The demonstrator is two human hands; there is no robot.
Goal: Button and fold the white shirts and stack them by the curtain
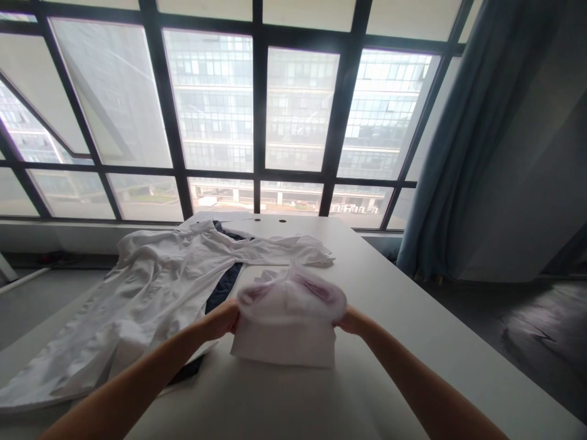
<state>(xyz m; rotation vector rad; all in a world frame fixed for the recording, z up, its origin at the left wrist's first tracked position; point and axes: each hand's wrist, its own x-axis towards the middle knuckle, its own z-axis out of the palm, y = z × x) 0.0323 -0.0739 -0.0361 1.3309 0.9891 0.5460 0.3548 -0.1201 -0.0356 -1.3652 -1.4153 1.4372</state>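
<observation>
Between my two hands is a white, thin, partly sheer cloth piece (pixel 288 342), held out over the table. Its lower part hangs flat with a straight bottom edge, and its upper part puffs out in a rounded, blurred fold with pinkish shading. I cannot make out its exact kind. My left hand (pixel 225 319) is closed on its left side, fingers partly hidden behind the fold. On the opposite side my right hand (pixel 352 321) grips it in the same way. A wrinkled white long-sleeved garment (pixel 156 281) lies spread to the left, one sleeve stretching behind the cloth piece.
The white table (pixel 389 330) runs toward large black-framed windows (pixel 300 110). Dark navy fabric (pixel 224 287) shows from beneath the white garment. A grey-blue curtain (pixel 452 177) hangs at the right, past the table edge. Two small round holes are at the table's far end.
</observation>
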